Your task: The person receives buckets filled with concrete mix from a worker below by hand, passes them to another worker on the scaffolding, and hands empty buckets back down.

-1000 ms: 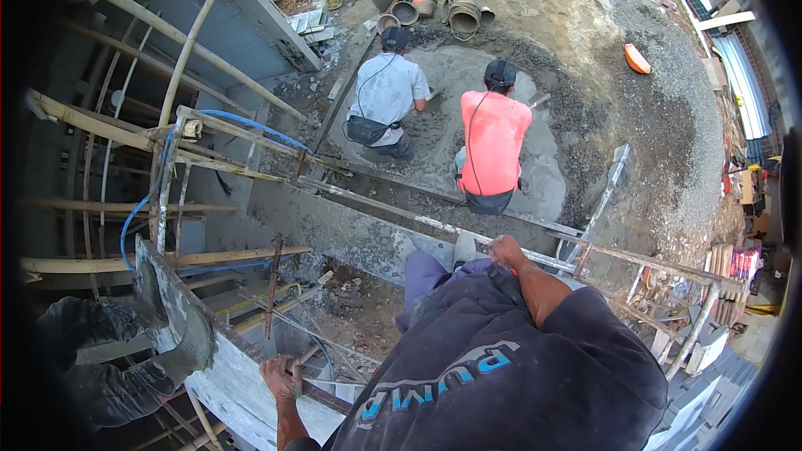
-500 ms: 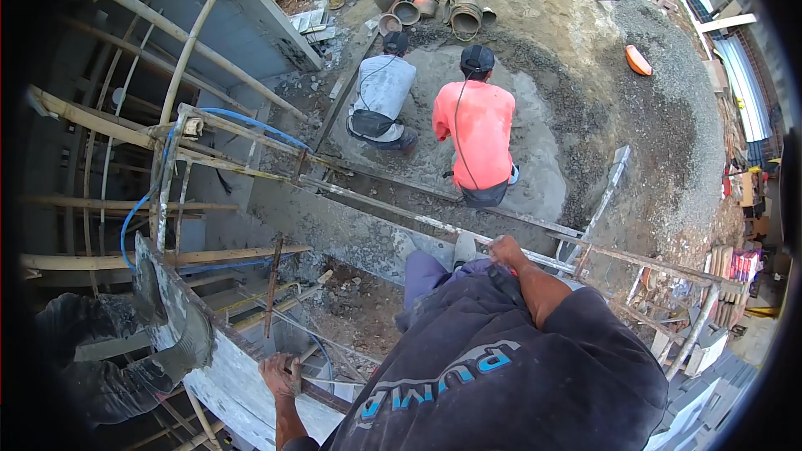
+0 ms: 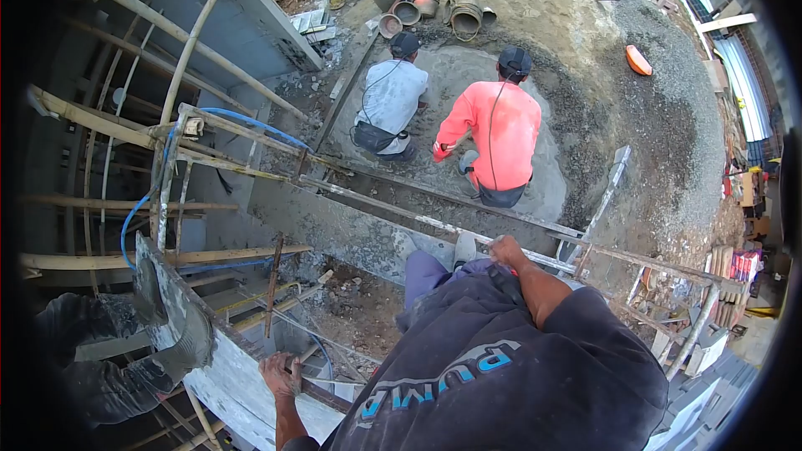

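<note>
- While the left hand (image 3: pixel 281 375) hooks bent fingers over the white board (image 3: pixel 230 392), lower left,
- the right hand (image 3: pixel 506 252) lies by the rail (image 3: pixel 409 215) and purple trousers (image 3: pixel 422 277);
- whether it pinches anything, I cannot tell.

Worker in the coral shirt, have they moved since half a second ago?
Yes, the worker in the coral shirt has shifted rightward in view: their cap, nearly straight below the tipped bucket then, is now clearly right of it.
</note>
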Available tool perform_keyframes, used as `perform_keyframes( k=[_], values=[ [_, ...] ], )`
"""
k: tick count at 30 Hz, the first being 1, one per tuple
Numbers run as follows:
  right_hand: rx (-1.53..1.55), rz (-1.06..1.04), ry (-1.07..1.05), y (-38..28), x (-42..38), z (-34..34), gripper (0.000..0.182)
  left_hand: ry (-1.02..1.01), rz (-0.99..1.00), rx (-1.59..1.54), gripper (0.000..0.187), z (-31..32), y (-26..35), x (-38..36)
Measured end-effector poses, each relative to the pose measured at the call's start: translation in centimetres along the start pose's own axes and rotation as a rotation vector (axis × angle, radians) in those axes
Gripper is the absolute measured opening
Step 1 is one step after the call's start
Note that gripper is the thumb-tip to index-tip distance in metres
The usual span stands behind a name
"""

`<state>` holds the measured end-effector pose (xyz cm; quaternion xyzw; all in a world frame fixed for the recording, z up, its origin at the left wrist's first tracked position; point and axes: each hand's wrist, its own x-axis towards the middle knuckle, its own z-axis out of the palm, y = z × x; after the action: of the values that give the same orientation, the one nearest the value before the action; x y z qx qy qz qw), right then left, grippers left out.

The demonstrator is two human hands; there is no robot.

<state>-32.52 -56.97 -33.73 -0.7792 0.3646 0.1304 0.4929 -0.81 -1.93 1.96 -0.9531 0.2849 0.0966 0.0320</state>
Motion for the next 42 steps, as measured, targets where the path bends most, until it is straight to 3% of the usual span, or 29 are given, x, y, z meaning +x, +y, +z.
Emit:
perform_keyframes(
  k=[5,9,12,14,16,18,30,42],
  values=[
    [-0.027,0.068,0.010,-0.8,-0.3,-0.1,0.015,0.013,0.005,-0.005,0.029,0.2,-0.2,-0.1],
    [0.289,0.398,-0.002,-6.9,-2.7,-3.3,0.017,0.012,0.007,-0.008,0.028,0.2,-0.1,-0.2],
    [0.325,0.443,0.011,-7.0,-2.5,-3.2,0.024,0.019,0.011,0.000,0.028,0.2,0.0,-0.1],
    [0.190,0.291,-0.012,-3.9,-1.1,-1.7,0.027,0.024,0.011,0.010,0.028,0.2,0.1,-0.1],
    [0.198,0.291,-0.011,-4.3,-1.3,-1.9,0.028,0.018,0.011,0.018,0.028,0.1,0.1,-0.1],
    [0.349,0.443,0.011,-6.2,-2.1,-2.8,0.028,0.020,0.010,0.027,0.029,0.1,0.1,-0.1],
    [0.570,0.528,0.010,-6.4,-2.7,-3.3,0.020,0.065,0.009,0.001,0.030,-1.1,0.8,0.1],
    [0.463,0.467,0.023,-7.0,-2.5,-3.2,0.019,0.098,0.007,-0.056,0.030,-1.2,0.6,0.1]
  ],
)
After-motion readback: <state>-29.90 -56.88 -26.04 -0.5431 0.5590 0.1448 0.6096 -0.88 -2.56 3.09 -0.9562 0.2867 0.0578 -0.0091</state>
